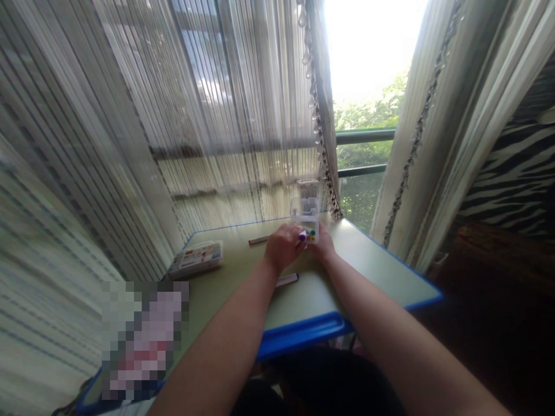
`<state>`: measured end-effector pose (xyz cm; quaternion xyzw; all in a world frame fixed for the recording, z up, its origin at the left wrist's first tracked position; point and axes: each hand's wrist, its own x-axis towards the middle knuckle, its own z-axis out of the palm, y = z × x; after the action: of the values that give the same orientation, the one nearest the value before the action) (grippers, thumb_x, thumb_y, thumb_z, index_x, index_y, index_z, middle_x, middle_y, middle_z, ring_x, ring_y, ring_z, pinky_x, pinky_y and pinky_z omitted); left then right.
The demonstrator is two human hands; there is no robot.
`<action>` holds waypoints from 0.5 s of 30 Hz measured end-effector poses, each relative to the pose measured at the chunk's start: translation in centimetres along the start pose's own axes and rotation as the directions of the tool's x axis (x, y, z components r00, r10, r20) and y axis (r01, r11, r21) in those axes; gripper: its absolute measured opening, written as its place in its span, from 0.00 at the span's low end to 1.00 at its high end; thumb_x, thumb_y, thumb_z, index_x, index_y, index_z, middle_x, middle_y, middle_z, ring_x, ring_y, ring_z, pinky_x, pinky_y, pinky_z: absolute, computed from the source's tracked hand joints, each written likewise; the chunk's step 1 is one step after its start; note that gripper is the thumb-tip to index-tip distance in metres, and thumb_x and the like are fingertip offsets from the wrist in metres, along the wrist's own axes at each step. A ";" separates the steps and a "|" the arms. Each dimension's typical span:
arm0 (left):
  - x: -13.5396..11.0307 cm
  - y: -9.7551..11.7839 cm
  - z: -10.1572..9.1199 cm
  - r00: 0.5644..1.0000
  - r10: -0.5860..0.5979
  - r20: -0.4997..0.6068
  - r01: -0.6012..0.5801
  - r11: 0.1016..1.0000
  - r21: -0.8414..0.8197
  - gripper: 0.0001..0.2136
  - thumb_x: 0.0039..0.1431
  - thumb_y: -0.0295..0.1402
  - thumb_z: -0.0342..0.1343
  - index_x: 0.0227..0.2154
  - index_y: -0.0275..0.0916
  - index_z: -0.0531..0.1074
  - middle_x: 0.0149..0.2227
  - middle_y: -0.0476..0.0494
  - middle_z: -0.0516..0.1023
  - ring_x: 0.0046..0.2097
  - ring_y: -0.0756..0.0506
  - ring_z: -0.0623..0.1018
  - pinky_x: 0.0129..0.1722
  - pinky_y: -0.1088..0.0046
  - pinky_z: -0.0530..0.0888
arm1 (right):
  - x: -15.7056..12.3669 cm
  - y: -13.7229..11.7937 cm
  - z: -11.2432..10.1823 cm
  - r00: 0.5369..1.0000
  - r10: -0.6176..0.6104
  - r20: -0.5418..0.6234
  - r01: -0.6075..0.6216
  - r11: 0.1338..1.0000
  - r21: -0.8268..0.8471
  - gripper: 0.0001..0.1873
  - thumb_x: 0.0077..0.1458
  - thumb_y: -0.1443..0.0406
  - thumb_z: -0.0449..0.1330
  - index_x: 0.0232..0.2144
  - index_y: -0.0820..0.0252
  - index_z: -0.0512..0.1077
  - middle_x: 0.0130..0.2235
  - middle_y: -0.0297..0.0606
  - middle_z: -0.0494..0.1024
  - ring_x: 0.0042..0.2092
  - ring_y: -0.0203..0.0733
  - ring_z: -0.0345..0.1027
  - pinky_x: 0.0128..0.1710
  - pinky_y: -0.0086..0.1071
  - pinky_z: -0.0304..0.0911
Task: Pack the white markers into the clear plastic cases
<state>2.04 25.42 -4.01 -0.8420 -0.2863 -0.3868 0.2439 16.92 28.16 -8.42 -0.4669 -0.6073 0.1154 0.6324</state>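
Observation:
My left hand (284, 245) is closed around a purple-capped marker (302, 236), its tip at the mouth of a clear plastic marker case (306, 222) on the green desk (373, 260). My right hand (323, 247) is curled around the case from the near right side and holds it steady. Coloured marker caps, green and yellow among them, show inside the case. The case's clear lid stands open behind it.
A red marker (259, 240) lies left of the case and another marker (287, 280) lies under my left forearm. A flat clear box (197, 257) sits at the desk's left. Curtains and a window stand behind; the blue desk edge (303, 338) is near me.

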 end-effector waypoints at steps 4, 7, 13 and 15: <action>0.1 0.1 -0.1 0.999 -0.020 0.035 0.021 0.999 -0.024 0.09 0.59 0.38 0.48 0.35 0.38 0.68 0.36 0.41 0.75 0.40 0.44 0.73 0.39 0.68 0.72 | 0.0 0.0 0.0 1.000 0.012 -0.007 -0.013 1.000 -0.022 0.18 0.39 0.60 0.59 0.36 0.58 0.67 0.34 0.40 0.75 0.34 0.45 0.68 0.37 0.39 0.65; 0.1 0.1 -0.2 0.999 -0.004 0.036 0.006 0.999 -0.054 0.11 0.60 0.39 0.47 0.36 0.37 0.67 0.39 0.40 0.74 0.41 0.43 0.72 0.40 0.66 0.72 | 0.0 -0.1 0.0 1.000 0.012 -0.008 -0.012 0.999 -0.031 0.18 0.39 0.60 0.58 0.37 0.58 0.67 0.34 0.40 0.74 0.34 0.45 0.68 0.37 0.40 0.65; 0.3 0.3 -0.4 0.999 -0.004 0.051 0.009 0.996 -0.085 0.12 0.61 0.41 0.45 0.37 0.38 0.66 0.40 0.38 0.73 0.43 0.42 0.71 0.42 0.64 0.72 | -0.1 -0.2 0.0 1.000 0.013 -0.012 -0.013 1.000 -0.015 0.17 0.40 0.61 0.59 0.36 0.57 0.67 0.34 0.39 0.75 0.36 0.46 0.68 0.39 0.41 0.66; 0.3 0.4 -0.4 0.998 -0.015 0.054 0.020 0.996 -0.083 0.13 0.60 0.42 0.46 0.37 0.37 0.66 0.40 0.38 0.72 0.43 0.42 0.71 0.42 0.63 0.72 | 0.0 -0.2 0.0 1.000 0.007 -0.012 -0.007 1.000 -0.010 0.17 0.39 0.62 0.59 0.36 0.57 0.67 0.35 0.39 0.75 0.36 0.46 0.69 0.39 0.41 0.66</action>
<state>2.25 25.00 -3.57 -0.8588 -0.2836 -0.3781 0.1974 16.83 28.01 -8.31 -0.4731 -0.6023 0.1116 0.6332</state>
